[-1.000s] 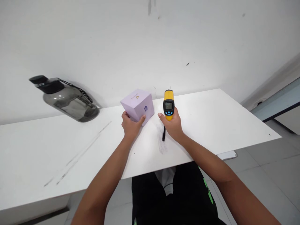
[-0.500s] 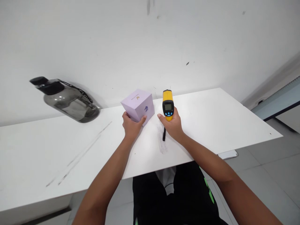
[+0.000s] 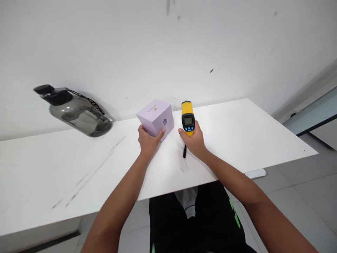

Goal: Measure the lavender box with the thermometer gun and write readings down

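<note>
My left hand (image 3: 149, 141) grips a lilac cube-shaped box (image 3: 154, 116) at its near corner, thumb on one side face and fingers on the other. In my right hand (image 3: 196, 140) is a yellow and black infrared thermometer (image 3: 188, 117), held by its handle, its small screen and blue buttons facing me. The box and the thermometer are apart, with a narrow gap between them. Below the right hand a black pen (image 3: 184, 151) lies on the table, its upper part hidden by the hand.
A grey see-through water bottle (image 3: 79, 114) with a black lid and strap stands at the left against the wall. The white table (image 3: 229, 140) meets the wall at the back. Its front edge is just before my lap, and its right end lies past my right arm.
The thermometer has tilted slightly to the left in my right hand. The left hand and the box have stayed almost still.
</note>
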`<action>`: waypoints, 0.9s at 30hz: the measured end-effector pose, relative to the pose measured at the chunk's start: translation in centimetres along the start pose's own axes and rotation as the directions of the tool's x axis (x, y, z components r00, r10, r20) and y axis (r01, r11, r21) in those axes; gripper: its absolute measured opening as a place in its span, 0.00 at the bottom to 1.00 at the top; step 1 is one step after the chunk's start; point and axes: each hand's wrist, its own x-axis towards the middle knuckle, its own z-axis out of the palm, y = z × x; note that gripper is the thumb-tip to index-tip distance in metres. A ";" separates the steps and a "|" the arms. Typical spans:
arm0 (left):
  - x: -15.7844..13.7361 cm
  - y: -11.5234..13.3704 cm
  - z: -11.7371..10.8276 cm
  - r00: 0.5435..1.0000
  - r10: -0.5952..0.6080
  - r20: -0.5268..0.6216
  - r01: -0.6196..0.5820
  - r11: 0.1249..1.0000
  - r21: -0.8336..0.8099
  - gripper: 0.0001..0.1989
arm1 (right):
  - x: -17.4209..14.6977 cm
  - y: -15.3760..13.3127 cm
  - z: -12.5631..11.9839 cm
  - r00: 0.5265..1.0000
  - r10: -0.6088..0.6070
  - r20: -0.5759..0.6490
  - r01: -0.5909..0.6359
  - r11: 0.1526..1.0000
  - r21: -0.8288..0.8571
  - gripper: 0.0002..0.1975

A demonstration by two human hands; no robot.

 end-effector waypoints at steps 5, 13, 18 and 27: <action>0.1 -0.1 0.1 1.000 0.001 0.001 -0.001 1.000 -0.004 0.45 | 0.0 0.0 0.0 1.000 -0.007 -0.002 0.007 1.000 -0.019 0.21; 0.0 -0.1 0.0 1.000 0.005 0.014 -0.005 1.000 0.014 0.46 | 0.1 0.1 0.0 1.000 -0.005 -0.001 0.005 1.000 -0.020 0.21; 0.0 -0.1 0.0 1.000 0.001 0.014 -0.002 1.000 0.013 0.46 | 0.0 0.1 0.0 1.000 0.003 -0.002 -0.003 1.000 -0.017 0.21; -0.1 0.1 -0.1 1.000 -0.002 0.011 0.001 0.999 0.052 0.45 | -0.2 -0.1 0.2 0.999 0.039 0.007 -0.039 0.999 -0.010 0.20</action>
